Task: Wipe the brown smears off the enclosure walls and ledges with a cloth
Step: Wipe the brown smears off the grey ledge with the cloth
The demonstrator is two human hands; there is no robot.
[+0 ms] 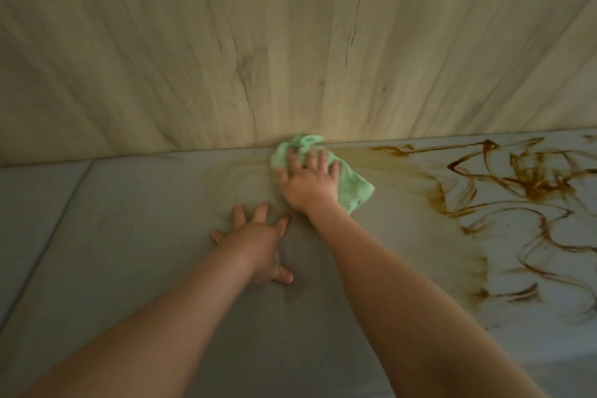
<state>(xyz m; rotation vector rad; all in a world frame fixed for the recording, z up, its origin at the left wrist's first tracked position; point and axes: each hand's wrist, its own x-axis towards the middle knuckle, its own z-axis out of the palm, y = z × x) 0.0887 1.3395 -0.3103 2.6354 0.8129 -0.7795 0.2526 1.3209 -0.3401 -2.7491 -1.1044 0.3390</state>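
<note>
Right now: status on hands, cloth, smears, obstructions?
Right hand flat, pressing green cloth at the wood panel seam. Left hand spread flat on grey surface. Brown smears heavy right of cloth. Nothing in the way.

Pressing the cloth (352,191) flat on the grey panel (129,236) with the right hand (308,182), fingers spread, at frame centre, its upper end bunching against the seam under the wood wall (290,42). Resting the left hand (258,242) palm down, fingers splayed, on bare panel just lower left. Showing dark brown smears (517,191) looping across the right of the frame, thinning to a pale tan haze (239,178) around the cloth.
</note>
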